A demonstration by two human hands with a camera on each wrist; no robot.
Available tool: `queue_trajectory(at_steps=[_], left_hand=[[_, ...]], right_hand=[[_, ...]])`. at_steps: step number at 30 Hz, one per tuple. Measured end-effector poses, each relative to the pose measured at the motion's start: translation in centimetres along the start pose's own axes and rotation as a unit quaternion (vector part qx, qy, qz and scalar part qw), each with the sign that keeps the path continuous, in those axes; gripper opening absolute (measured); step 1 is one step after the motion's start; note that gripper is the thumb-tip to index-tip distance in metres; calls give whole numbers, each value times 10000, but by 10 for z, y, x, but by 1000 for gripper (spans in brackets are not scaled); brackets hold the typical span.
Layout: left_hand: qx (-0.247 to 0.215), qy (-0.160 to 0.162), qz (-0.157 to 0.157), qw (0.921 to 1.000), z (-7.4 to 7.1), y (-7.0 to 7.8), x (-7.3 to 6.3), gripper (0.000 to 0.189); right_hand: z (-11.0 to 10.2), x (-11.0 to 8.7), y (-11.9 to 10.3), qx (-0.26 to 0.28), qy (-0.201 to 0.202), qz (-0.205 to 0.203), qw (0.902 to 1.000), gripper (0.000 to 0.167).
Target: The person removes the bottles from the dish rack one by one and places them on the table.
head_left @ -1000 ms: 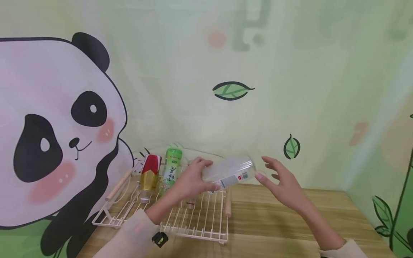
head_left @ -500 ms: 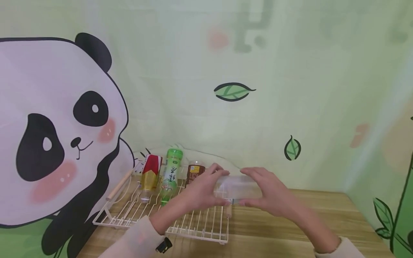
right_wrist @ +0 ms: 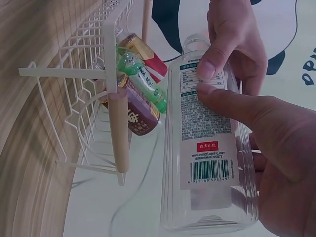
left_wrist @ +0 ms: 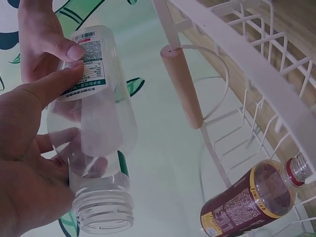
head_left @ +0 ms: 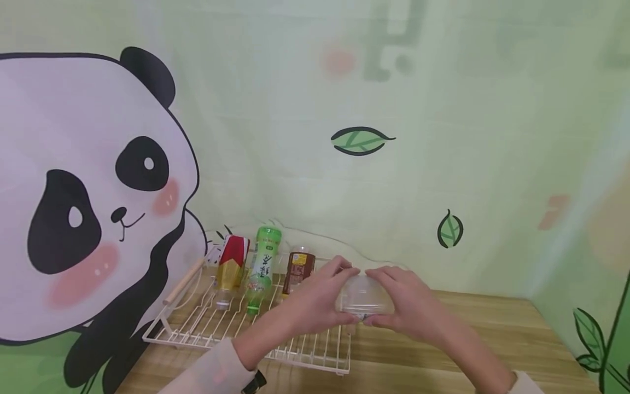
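Note:
Both hands hold a clear plastic bottle (head_left: 365, 295) in the air, just right of a white wire rack. My left hand (head_left: 327, 301) grips its neck side, with the thumb on the label. From the other side my right hand (head_left: 410, 306) grips it, its thumb tip close to the left one. In the left wrist view the bottle's threaded neck (left_wrist: 104, 210) shows without a cap. The right wrist view shows the white label (right_wrist: 207, 148) with green print and a barcode. Some fingers are hidden behind the bottle.
The wire rack (head_left: 307, 365) with wooden handles stands on a wood-grain table (head_left: 472, 334). Lying in it are a red-and-gold bottle (head_left: 231, 265), a green bottle (head_left: 262, 268) and a dark brown bottle (head_left: 298, 269). A panda-print cloth (head_left: 275, 109) hangs behind.
A second ago only the left hand held the bottle, and the right hand was apart with its fingers spread. The right hand has since gripped it, and the bottle has turned and lowered slightly.

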State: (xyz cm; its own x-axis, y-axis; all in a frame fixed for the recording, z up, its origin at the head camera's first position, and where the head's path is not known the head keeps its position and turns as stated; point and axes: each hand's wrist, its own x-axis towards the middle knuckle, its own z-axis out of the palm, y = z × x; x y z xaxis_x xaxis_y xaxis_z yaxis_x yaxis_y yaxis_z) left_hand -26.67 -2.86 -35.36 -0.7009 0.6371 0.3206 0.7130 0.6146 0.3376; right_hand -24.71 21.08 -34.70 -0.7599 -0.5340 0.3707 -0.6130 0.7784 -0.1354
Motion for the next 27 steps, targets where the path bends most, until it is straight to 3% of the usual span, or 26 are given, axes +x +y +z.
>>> queue_trajectory(at_steps=[7,14,22,27], left_hand=[[372,154,223,9989,-2,7,1,86],[544,43,271,9981,-10,10,3,92],[-211,121,-189,9995,-36,-1,-4,101],[-604,342,-342,9970,-42,-13,-6,99]], right_hand=[[-2,-2,-1,-137,276,-114,9995,80],[-7,-7,5,-75,462,-182,9987,81],[-17,-18,25,54,629,-228,9977,80],[-27,-30,39,31,829,-104,9965,82]])
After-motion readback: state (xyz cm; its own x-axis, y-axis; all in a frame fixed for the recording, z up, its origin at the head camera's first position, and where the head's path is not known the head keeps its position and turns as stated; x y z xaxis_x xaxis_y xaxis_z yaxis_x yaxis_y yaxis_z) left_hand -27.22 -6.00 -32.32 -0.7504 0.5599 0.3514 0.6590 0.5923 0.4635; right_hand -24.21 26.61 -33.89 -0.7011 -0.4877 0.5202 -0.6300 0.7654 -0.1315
